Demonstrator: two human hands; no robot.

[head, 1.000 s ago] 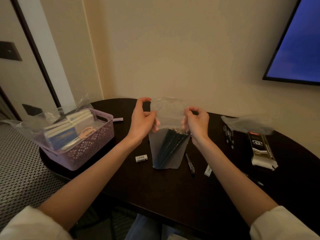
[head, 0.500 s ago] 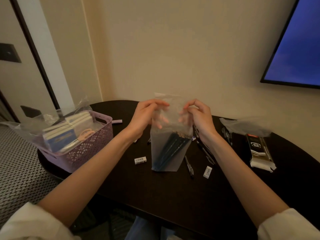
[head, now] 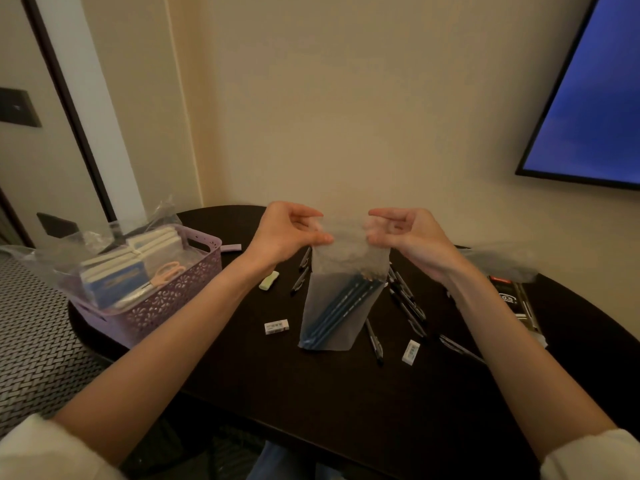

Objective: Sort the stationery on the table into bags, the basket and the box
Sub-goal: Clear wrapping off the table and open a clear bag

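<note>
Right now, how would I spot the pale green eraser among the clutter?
Find the lilac perforated plastic basket on the dark round table. Just right of it, under the left wrist, lies the pale green eraser: the only green piece, unlike the white barcoded erasers nearer you.

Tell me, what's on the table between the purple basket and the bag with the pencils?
In the head view, a pale green eraser, a white eraser and two dark pens lie between the basket and bag.
</note>
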